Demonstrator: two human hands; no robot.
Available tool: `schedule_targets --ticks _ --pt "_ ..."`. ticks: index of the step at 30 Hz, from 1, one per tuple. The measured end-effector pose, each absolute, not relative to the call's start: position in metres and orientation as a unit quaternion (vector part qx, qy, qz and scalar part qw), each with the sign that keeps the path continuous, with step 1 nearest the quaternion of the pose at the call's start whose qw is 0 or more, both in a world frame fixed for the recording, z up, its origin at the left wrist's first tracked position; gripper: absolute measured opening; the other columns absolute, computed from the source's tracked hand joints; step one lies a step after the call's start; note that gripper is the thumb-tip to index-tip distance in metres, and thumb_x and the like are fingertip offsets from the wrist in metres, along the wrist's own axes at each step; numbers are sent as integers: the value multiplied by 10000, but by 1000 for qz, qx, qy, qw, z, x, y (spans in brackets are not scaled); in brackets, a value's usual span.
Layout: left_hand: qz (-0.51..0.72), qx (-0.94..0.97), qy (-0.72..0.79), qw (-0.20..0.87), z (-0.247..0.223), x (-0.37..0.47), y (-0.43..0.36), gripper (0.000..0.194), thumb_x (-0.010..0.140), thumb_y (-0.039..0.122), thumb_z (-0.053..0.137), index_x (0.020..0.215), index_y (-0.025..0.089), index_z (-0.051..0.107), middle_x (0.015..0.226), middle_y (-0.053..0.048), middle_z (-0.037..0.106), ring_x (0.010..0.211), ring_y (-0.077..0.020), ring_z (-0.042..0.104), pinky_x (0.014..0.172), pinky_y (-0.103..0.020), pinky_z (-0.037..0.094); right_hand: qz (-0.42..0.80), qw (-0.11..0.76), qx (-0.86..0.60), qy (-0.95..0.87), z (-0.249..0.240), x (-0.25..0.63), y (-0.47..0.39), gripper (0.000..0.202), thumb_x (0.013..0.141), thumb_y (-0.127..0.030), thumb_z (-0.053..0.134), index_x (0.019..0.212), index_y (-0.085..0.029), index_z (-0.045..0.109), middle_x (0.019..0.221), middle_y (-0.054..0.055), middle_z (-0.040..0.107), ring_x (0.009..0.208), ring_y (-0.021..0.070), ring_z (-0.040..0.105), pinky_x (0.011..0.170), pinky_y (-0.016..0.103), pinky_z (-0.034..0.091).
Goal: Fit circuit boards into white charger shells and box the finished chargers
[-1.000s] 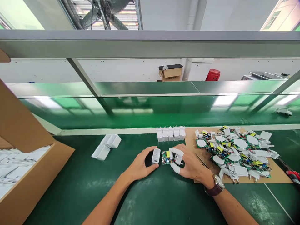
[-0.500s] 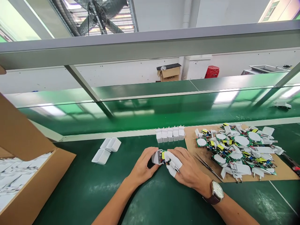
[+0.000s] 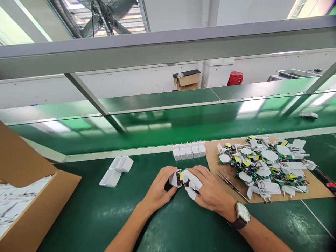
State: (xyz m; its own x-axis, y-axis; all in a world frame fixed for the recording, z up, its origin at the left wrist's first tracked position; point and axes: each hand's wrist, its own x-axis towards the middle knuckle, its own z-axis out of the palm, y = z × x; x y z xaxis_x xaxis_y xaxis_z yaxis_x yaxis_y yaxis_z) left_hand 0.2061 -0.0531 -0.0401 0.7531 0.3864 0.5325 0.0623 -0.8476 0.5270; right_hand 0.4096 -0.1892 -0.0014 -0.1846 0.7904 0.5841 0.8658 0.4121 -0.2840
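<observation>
Carefully, left hand (image 3: 159,190) grips white case (image 3: 173,179); right hand (image 3: 211,190) grips circuit board (image 3: 181,176) at case's mouth.
Board seems light, fragile; edges are safer hold.

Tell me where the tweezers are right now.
In the head view, the tweezers lie on the brown sheet, to the right of the right hand and just left of the circuit board pile.

The right hand (image 3: 211,187) wears white finger covers (image 3: 191,193), its wrist (image 3: 231,207) a silver, pale-dialled watch (image 3: 243,212) with brown strap (image 3: 236,224).
</observation>
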Motion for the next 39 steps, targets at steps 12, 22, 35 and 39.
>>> schedule_targets --ticks 12,22,35,39 --pt "335 899 124 252 -37 206 -54 539 959 190 665 1456 255 466 1304 -134 642 1222 -275 630 1028 -469 571 -56 346 -539 -766 -1 411 -189 649 939 -101 487 1558 -156 300 1230 159 639 1086 318 578 922 511 564" --pt "333 898 124 260 -38 207 -54 518 954 186 679 1434 226 490 1295 -153 640 1212 -281 630 997 -480 587 -56 344 -539 -767 -7 412 -188 619 937 -97 512 1531 -122 338 1265 171 644 1110 326 554 956 525 544" --pt "336 894 122 272 -41 208 -55 559 933 177 714 1442 213 488 1292 -148 641 1220 -267 616 1021 -459 570 -42 339 -543 -767 -11 412 -189 623 954 -105 495 1554 -124 327 1287 174 644 1131 328 567 969 537 543" --pt "343 892 118 270 -40 209 -55 563 930 159 713 1444 211 487 1285 -147 640 1212 -263 613 1020 -456 565 -37 336 -545 -767 -11 413 -189 610 973 -116 487 1560 -139 322 1293 171 643 1117 323 576 969 539 543"
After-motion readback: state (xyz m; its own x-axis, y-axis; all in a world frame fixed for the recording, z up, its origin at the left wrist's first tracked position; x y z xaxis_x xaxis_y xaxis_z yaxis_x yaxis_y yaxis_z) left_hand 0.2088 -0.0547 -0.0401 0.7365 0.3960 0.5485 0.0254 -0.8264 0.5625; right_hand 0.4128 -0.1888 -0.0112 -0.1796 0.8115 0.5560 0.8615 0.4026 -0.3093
